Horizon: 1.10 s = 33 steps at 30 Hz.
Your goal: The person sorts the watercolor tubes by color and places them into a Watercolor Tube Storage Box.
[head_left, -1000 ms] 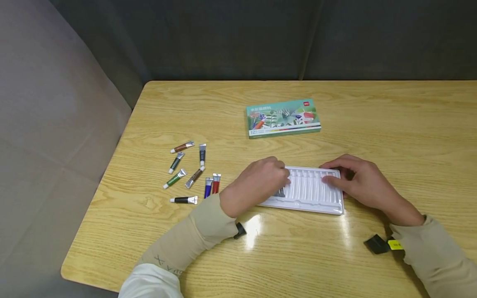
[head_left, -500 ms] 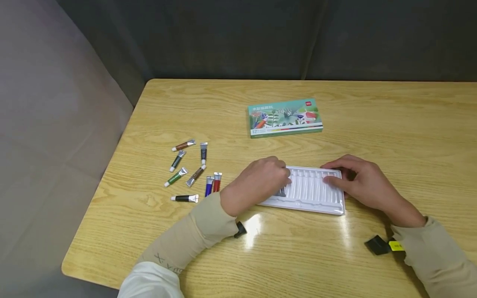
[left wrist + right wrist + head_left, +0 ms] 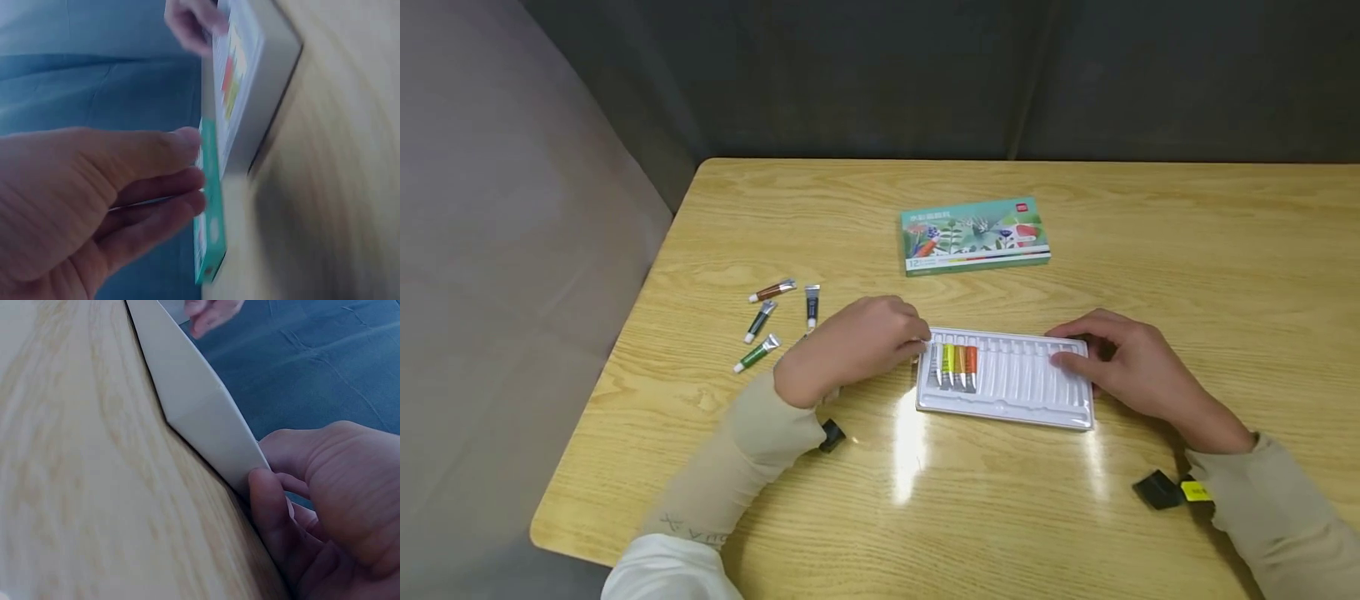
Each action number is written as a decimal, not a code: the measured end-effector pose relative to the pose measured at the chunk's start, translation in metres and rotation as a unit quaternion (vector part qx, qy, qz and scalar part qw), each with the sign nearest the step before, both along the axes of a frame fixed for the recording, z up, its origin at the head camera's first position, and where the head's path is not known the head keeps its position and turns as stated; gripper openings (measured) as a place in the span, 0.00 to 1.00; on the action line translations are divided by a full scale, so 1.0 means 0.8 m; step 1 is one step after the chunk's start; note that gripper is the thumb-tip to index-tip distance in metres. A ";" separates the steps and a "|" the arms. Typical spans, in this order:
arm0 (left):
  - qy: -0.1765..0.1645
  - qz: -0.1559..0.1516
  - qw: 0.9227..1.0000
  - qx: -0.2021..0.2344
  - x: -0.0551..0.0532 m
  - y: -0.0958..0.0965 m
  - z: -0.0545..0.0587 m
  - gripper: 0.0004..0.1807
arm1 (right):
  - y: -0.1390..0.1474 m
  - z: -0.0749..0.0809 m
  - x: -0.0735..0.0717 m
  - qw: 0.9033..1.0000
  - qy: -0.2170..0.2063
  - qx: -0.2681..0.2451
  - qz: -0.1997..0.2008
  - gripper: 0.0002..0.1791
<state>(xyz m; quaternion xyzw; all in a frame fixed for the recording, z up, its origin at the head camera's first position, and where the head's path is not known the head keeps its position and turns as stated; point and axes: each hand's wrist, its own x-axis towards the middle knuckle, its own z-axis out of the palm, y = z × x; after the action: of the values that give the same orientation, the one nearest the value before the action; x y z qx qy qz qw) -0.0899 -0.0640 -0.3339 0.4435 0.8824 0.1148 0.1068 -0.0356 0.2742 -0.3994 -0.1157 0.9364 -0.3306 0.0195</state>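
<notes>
The white plastic tray (image 3: 1037, 412) lies on the table, with several paint tubes side by side in its left slots: a white tube (image 3: 937, 365), a yellow tube (image 3: 948, 362), an ochre tube (image 3: 960, 363) and an orange-red tube (image 3: 972, 362). At the tray's right end my right hand (image 3: 1123, 367) holds the edge between thumb and fingers; the right wrist view shows the thumb and fingers at the tray wall (image 3: 194, 394). My left hand (image 3: 865, 346) is just off the tray's left end. In the left wrist view its fingers (image 3: 159, 184) lie together, holding nothing.
Behind the tray lies a green paint box (image 3: 976, 237). Loose tubes are left of my left hand: a brown tube (image 3: 772, 290), a dark green tube (image 3: 760, 322), a green tube (image 3: 757, 353) and a navy tube (image 3: 812, 306). My left forearm covers the spot of other tubes.
My left hand has drawn back leftward from the tray, uncovering the tubes in its left slots. It now hides several loose tubes seen before. My right hand stays at the tray's right end.
</notes>
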 end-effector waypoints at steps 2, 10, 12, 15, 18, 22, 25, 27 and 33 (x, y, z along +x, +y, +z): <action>-0.005 0.013 1.000 -0.021 -0.001 -0.015 0.005 0.09 | 0.000 -0.001 0.000 1.000 0.003 0.002 0.001 0.14; -0.096 0.072 0.990 -0.076 0.004 -0.062 0.020 0.19 | 0.000 0.000 -0.001 1.000 -0.005 -0.001 -0.011 0.14; -0.107 0.075 0.988 -0.084 0.007 -0.071 0.021 0.14 | -0.001 0.001 -0.001 1.000 -0.006 0.000 -0.012 0.14; -0.111 0.072 0.987 -0.088 0.010 -0.079 0.021 0.10 | -0.001 0.002 0.000 1.000 -0.003 -0.001 -0.009 0.14; -0.100 0.064 0.988 -0.095 0.011 -0.084 0.019 0.09 | -0.001 0.003 0.001 1.000 -0.003 -0.009 -0.002 0.14; -0.098 0.064 0.989 -0.096 0.010 -0.086 0.012 0.09 | 0.000 0.004 0.001 1.000 -0.006 -0.020 0.003 0.14; -0.101 0.065 0.989 -0.090 0.009 -0.086 0.007 0.08 | 0.000 0.003 0.001 1.000 -0.005 -0.020 0.000 0.14; -0.099 0.060 0.990 -0.084 0.009 -0.086 0.005 0.06 | 0.001 0.002 0.001 1.000 -0.004 -0.019 -0.001 0.14; -0.084 0.041 0.993 -0.075 0.008 -0.078 -0.003 0.06 | 0.001 0.001 0.001 1.000 -0.007 -0.015 -0.001 0.14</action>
<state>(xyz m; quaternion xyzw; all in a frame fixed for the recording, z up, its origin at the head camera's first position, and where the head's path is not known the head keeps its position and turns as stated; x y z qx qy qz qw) -0.0838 -0.1260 -0.3365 0.3865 0.8938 0.0896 0.2089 -0.0345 0.2747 -0.3983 -0.1126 0.9314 -0.3455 0.0238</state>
